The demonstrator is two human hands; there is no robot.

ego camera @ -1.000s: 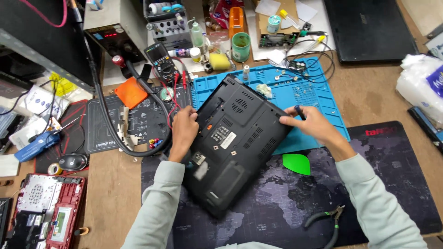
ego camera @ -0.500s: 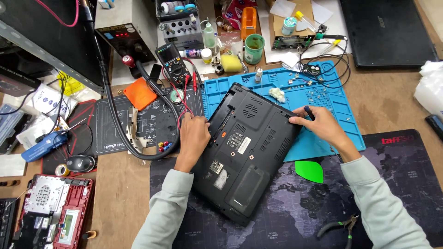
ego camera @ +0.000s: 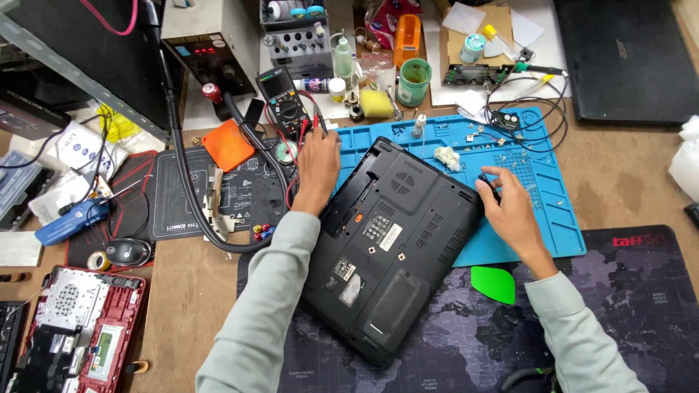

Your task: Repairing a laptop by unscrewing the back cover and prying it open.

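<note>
A black laptop (ego camera: 393, 247) lies upside down and tilted, half on a blue silicone repair mat (ego camera: 539, 189) and half on a dark desk mat (ego camera: 626, 313). My left hand (ego camera: 318, 164) reaches past the laptop's upper left corner toward a multimeter (ego camera: 285, 102) and its red leads, fingers loosely curled; nothing shows in it. My right hand (ego camera: 510, 207) rests on the blue mat at the laptop's right edge and pinches a small dark screwdriver (ego camera: 486, 180). A green plastic pick (ego camera: 494, 284) lies just below that hand.
A thick black cable (ego camera: 186, 182) loops over a dark work mat on the left. A red opened laptop shell (ego camera: 80, 327) lies at the lower left. Bottles, a green cup (ego camera: 413, 80) and a yellow sponge crowd the back. A closed black laptop (ego camera: 626, 58) sits top right.
My left hand has left the laptop's base and reached up toward the multimeter. My right hand stayed at the laptop's right edge. The camera view shifted slightly.
</note>
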